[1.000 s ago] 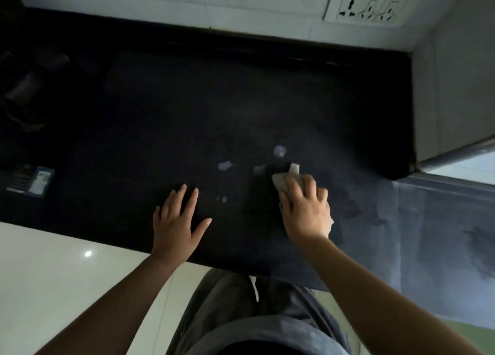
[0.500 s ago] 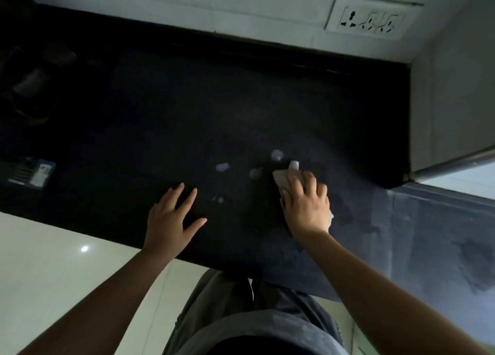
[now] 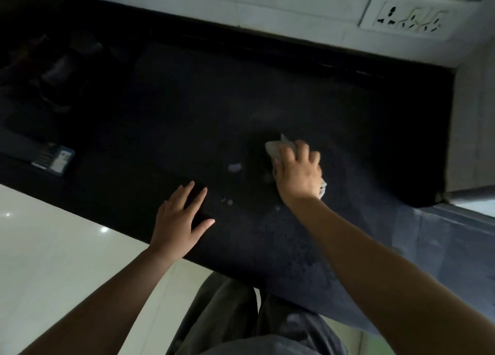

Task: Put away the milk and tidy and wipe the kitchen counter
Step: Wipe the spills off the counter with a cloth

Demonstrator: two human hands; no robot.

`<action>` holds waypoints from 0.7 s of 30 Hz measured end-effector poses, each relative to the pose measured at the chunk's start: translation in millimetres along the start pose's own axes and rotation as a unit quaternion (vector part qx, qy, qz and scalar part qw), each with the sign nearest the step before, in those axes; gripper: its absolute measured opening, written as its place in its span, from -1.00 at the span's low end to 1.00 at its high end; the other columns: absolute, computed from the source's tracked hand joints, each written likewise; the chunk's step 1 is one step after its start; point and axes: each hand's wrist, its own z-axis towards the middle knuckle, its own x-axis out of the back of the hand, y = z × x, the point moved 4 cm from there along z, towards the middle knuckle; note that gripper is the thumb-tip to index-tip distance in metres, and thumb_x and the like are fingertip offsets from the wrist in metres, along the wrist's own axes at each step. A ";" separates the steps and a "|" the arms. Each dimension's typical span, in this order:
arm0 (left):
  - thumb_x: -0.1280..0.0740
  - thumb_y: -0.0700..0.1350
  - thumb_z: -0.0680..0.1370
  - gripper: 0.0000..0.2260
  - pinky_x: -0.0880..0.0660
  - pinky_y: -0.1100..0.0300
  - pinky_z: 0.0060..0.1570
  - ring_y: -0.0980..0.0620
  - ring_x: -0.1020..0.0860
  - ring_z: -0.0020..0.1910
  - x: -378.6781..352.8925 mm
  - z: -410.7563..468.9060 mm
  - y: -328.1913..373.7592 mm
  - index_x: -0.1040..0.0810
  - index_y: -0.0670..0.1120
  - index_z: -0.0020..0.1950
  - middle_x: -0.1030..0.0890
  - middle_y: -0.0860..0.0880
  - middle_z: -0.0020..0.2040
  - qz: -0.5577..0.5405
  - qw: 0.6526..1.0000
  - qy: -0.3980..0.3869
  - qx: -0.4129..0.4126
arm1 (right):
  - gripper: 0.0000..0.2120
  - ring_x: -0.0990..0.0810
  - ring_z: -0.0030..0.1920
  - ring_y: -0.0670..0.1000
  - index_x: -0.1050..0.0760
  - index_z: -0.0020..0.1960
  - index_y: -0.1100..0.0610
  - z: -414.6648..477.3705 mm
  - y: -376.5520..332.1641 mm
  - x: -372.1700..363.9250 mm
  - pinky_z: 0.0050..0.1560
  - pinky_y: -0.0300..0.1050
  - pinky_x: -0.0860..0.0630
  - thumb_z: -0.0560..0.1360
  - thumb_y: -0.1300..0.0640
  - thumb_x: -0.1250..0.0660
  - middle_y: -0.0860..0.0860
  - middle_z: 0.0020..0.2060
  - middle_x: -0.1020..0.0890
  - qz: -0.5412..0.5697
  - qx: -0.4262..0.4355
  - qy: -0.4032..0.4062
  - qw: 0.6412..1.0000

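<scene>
My right hand (image 3: 298,171) presses a pale cloth (image 3: 278,147) flat onto the black counter (image 3: 187,108); the cloth shows past my fingertips and again at the wrist side. White milk spots (image 3: 235,167) lie just left of the cloth, with smaller drops (image 3: 229,201) nearer the front edge. My left hand (image 3: 179,219) rests flat on the counter near its front edge, fingers spread, holding nothing.
A small printed box (image 3: 53,159) lies at the counter's left end. Dark, hard-to-read objects (image 3: 61,70) stand at the back left. A wall socket plate (image 3: 412,14) sits above the counter at the right. A grey wall (image 3: 474,129) bounds the right end.
My right hand has pushed the cloth away from me over two of the milk spots, which no longer show. My left hand has stayed flat near the front edge.
</scene>
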 end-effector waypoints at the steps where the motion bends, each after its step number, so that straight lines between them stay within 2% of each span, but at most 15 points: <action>1: -0.05 0.28 0.46 -0.36 -0.32 -0.28 0.27 -0.23 -0.21 0.46 -0.9 -0.5 0.0 -0.29 -0.01 0.46 -0.25 -0.17 0.49 0.001 1.000 -0.001 0.000 | -0.62 -0.36 0.07 0.27 -0.33 0.31 0.05 -16.4 -6.0 -3.3 -0.07 0.16 -0.45 0.52 -0.02 -0.19 0.18 0.27 -0.38 -0.004 0.050 -0.013 0.999; 4: -0.05 0.28 0.46 -0.36 -0.31 -0.27 0.27 -0.22 -0.21 0.46 -0.9 0.1 0.4 -0.27 -0.01 0.46 -0.24 -0.18 0.49 0.005 1.000 0.003 -0.001 | -0.62 -0.41 0.03 0.25 -0.36 0.30 0.02 -55.4 6.5 -1.4 -0.12 0.14 -0.49 0.51 -0.04 -0.23 0.15 0.23 -0.43 -0.022 0.119 -0.037 0.992; 8: -0.02 0.29 0.46 -0.35 -0.28 -0.27 0.30 -0.21 -0.17 0.48 -1.8 -0.9 1.4 -0.24 0.00 0.48 -0.21 -0.16 0.51 0.007 1.000 -0.002 0.007 | -0.60 -0.35 0.09 0.27 -0.30 0.36 0.03 -25.4 39.5 9.7 -0.04 0.18 -0.46 0.55 -0.05 -0.15 0.18 0.28 -0.36 -0.021 -0.004 -0.009 1.000; 10: -0.01 0.30 0.47 -0.35 -0.28 -0.27 0.30 -0.21 -0.16 0.48 -2.5 -1.4 2.3 -0.24 0.00 0.48 -0.20 -0.16 0.51 0.002 1.000 0.001 0.009 | -0.61 -0.32 0.12 0.26 -0.25 0.38 0.03 -5.7 32.4 9.7 0.00 0.18 -0.43 0.58 -0.03 -0.10 0.19 0.30 -0.31 -0.020 -0.065 0.008 0.998; 12: 0.03 0.36 0.47 -0.31 -0.29 -0.27 0.29 -0.21 -0.17 0.48 -3.0 -1.8 2.9 -0.24 0.00 0.48 -0.21 -0.16 0.51 -0.002 1.000 0.003 0.009 | -0.61 -0.31 0.13 0.25 -0.22 0.38 0.02 1.5 19.9 5.3 0.03 0.16 -0.41 0.59 -0.03 -0.08 0.18 0.33 -0.28 -0.015 -0.085 0.005 0.996; 16: 0.18 0.42 0.45 -0.24 -0.26 -0.23 0.31 -0.19 -0.16 0.48 -2.8 -1.1 0.7 -0.24 0.01 0.48 -0.20 -0.15 0.51 -0.007 1.000 0.006 0.009 | -0.59 -0.32 0.09 0.22 -0.22 0.39 -0.01 -26.7 2.6 -5.1 -0.01 0.14 -0.45 0.56 -0.05 -0.11 0.16 0.31 -0.31 -0.010 0.015 -0.039 0.999; 18: 0.17 0.43 0.44 -0.24 -0.22 -0.22 0.33 -0.18 -0.14 0.49 -3.1 -0.9 0.1 -0.23 0.02 0.48 -0.19 -0.13 0.52 -0.016 1.000 0.010 0.012 | -0.60 -0.37 0.05 0.22 -0.29 0.35 0.00 -54.2 4.6 -4.3 -0.10 0.12 -0.50 0.54 -0.07 -0.14 0.15 0.28 -0.37 -0.003 0.068 -0.047 0.997; 21: 0.04 0.38 0.45 -0.29 -0.19 -0.22 0.35 -0.17 -0.12 0.50 -5.2 -1.7 -1.0 -0.21 0.03 0.49 -0.16 -0.11 0.53 -0.020 1.000 0.007 0.015 | -0.62 -0.45 -0.04 0.26 -0.40 0.28 0.04 -73.4 22.5 4.0 -0.21 0.13 -0.53 0.50 -0.06 -0.21 0.18 0.21 -0.46 0.000 0.091 -0.018 0.996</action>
